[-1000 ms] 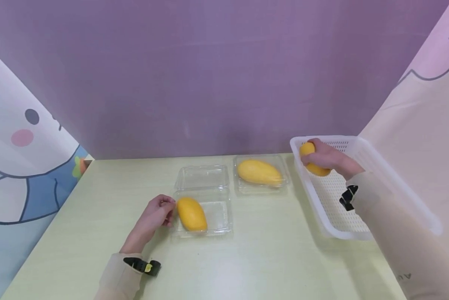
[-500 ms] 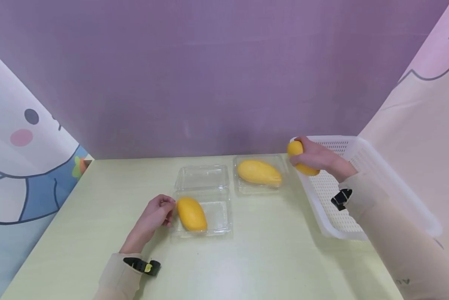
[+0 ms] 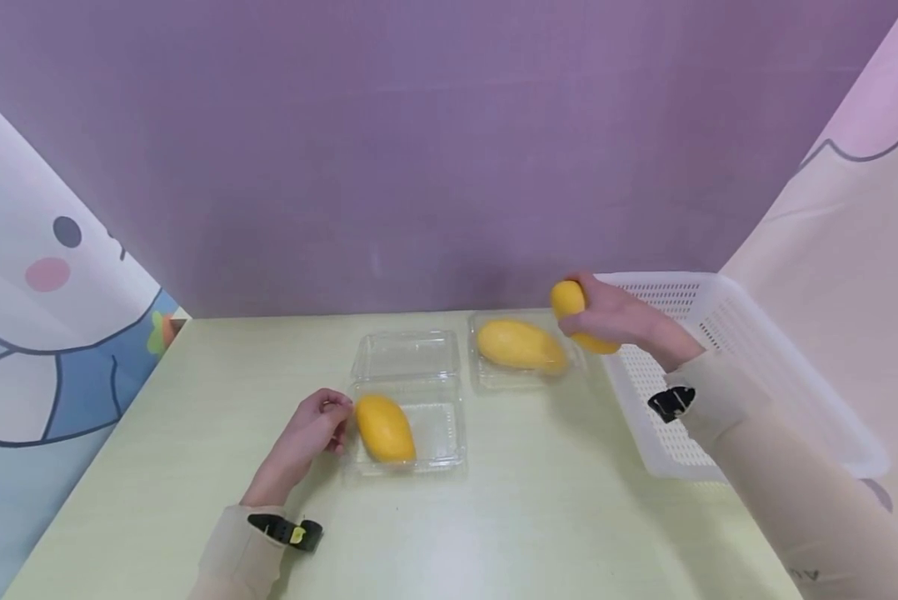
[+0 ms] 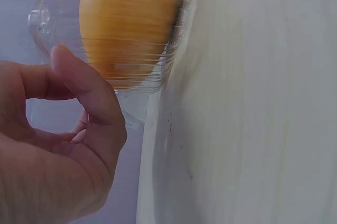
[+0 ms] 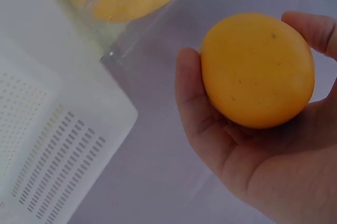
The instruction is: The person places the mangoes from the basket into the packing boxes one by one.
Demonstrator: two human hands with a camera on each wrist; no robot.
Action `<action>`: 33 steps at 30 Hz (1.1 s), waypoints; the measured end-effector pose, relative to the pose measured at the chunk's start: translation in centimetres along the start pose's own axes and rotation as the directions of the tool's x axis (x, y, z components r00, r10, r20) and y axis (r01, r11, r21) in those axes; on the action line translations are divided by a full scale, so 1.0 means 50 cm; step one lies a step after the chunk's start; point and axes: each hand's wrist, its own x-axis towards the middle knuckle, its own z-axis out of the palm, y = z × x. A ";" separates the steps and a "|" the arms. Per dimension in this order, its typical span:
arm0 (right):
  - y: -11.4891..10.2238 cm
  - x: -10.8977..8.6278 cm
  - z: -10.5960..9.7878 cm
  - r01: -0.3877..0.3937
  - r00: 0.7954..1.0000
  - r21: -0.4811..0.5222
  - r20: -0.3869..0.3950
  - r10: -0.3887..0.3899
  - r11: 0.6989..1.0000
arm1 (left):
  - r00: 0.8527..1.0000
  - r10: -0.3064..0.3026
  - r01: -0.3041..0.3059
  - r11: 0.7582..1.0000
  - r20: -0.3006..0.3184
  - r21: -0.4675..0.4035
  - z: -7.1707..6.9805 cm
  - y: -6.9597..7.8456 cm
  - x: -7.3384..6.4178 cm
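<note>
The right hand (image 3: 614, 321) sits right of centre in the head view, raised above the bench (image 3: 494, 517), its fingers (image 5: 192, 98) curled round a yellow mango (image 3: 572, 312). The wrist view shows that mango (image 5: 257, 70) cupped in the palm, thumb on one side and the other fingers wrapping underneath. It hangs over the gap between the white basket (image 3: 749, 333) at the right of the frame and a shut clear box (image 3: 520, 379) just left of it; that box holds a second mango (image 3: 520, 344) lying on its side.

Lower and left of centre, the left hand (image 3: 310, 433) rests on the bench against the near left corner of an open clear box (image 3: 437, 421). Its fingers (image 4: 87, 90) are curled, the tips drawn in towards the thumb beside the plastic rim (whether they actually pinch the rim I cannot tell; the wrist view shows only a bent finger in front of the ribbed wall). A third mango (image 3: 384, 427) lies inside this box at its left end, close to the hand. The box's lid (image 3: 406, 354) is folded back flat on the bench behind it, towards the purple wall (image 3: 419, 150).

A black strap with a yellow mark (image 3: 284, 529) circles the left wrist at the bottom of the frame, and a black strap (image 3: 670, 402) shows on the right sleeve. Cartoon-printed panels (image 3: 37, 275) stand at the left and right edges.
</note>
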 end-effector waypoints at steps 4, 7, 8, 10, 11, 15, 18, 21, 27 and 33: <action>-0.013 -0.002 0.003 0.013 1.000 0.004 0.011 -0.013 1.000 | 1.000 -0.004 0.004 1.000 0.000 -0.001 0.000 0.000 0.002; -0.020 -0.002 0.008 0.027 1.000 0.015 0.016 -0.027 1.000 | 1.000 -0.005 0.005 1.000 -0.001 0.003 0.000 0.000 0.004; -0.022 -0.002 0.010 0.032 0.999 0.018 0.016 -0.032 0.999 | 1.000 -0.006 0.006 1.000 -0.001 0.005 0.000 0.000 0.004; -0.029 -0.004 0.015 0.040 0.999 0.023 0.015 -0.041 0.999 | 1.000 -0.008 0.008 1.000 -0.002 0.005 0.000 0.000 0.004; -0.032 -0.004 0.017 0.048 0.999 0.018 0.012 -0.048 0.999 | 1.000 -0.010 0.010 1.000 -0.002 0.005 0.000 0.000 0.004; -0.047 -0.007 0.027 0.064 0.998 -0.004 0.003 -0.064 0.998 | 1.000 -0.019 0.019 1.000 0.001 -0.003 -0.001 0.001 0.003; -0.057 -0.008 0.035 0.076 0.997 -0.004 -0.005 -0.076 0.997 | 1.000 -0.021 0.021 1.000 0.002 -0.007 -0.001 0.002 0.002; -0.064 -0.008 0.043 0.091 0.996 0.009 -0.009 -0.091 0.996 | 1.000 -0.016 0.017 1.000 0.004 -0.008 -0.001 0.003 0.001; -0.079 -0.004 0.059 0.106 0.994 0.008 -0.004 -0.105 0.994 | 1.000 0.008 -0.008 1.000 0.016 -0.020 -0.004 0.003 -0.001; -0.092 -0.004 0.071 0.100 0.995 0.001 -0.001 -0.100 0.995 | 1.000 0.011 -0.011 1.000 0.015 -0.016 -0.006 0.003 0.000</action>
